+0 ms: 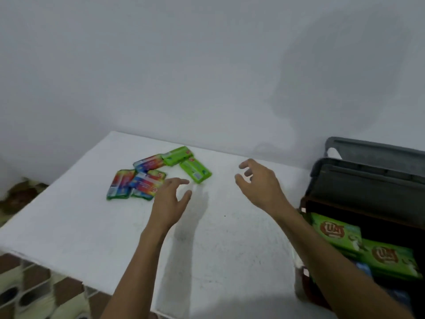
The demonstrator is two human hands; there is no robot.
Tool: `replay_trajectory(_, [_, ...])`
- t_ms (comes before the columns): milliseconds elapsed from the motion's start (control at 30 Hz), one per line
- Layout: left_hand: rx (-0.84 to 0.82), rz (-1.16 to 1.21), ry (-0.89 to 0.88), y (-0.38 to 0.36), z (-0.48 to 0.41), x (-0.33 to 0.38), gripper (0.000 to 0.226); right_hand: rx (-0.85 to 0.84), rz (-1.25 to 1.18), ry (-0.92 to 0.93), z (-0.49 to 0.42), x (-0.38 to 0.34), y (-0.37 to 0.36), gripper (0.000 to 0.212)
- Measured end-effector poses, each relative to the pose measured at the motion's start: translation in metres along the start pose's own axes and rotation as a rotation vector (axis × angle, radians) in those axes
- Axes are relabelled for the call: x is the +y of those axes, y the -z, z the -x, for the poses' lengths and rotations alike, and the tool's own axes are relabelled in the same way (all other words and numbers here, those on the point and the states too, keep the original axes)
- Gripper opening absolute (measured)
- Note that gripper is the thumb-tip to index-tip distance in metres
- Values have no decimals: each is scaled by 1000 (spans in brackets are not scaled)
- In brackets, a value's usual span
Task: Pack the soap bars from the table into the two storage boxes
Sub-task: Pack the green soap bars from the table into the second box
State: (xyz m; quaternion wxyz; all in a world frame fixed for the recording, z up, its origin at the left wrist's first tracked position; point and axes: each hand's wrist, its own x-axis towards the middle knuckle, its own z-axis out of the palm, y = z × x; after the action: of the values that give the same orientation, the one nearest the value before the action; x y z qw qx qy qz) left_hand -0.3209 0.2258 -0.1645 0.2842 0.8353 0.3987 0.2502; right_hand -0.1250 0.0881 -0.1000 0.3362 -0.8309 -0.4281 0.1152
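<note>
Motion blur is softening the whole view, so the print on the soap bars [158,173] is not reading. They are lying in a loose cluster on the far left part of the white table [218,238]. Two plain green ones are sitting at the back and multicoloured ones are overlapping in front, so the count is hard to tell.

Off the table's right edge two dark grey storage boxes are standing. The right forearm is partly hiding the near box [358,187], and the frame is cutting it off. The far box [379,149] is showing little more than its rim. Green packed bars [335,231] are lying inside the near box, over bluish shapes too blurred to name.

The left hand [170,201] is hovering over the table just beside the cluster, fingers spread, holding nothing. The right hand [259,183] is hovering right of the table's middle, fingers loosely curled, gripping nothing.

A bare pale wall [184,65] is rising behind the table, and tiled floor [34,279] is showing below its left edge.
</note>
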Motion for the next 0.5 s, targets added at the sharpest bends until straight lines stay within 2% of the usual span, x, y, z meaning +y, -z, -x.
replay_trajectory(133, [74,-185,181,15,-31,-48,41,-133,108,37,-44,-22,-65,36])
replay_trajectory(267, [-24,-338,356,16,-43,-78,68,-231,189,30,-79,-32,-121,44])
replay_trajectory(400, [-76,-351,405,15,-48,-99,78,-313,221,17,-101,-33,-159,53])
replay_trajectory(500, [-48,-353,387,15,-51,-104,74,-291,387,75,-106,-26,-176,41])
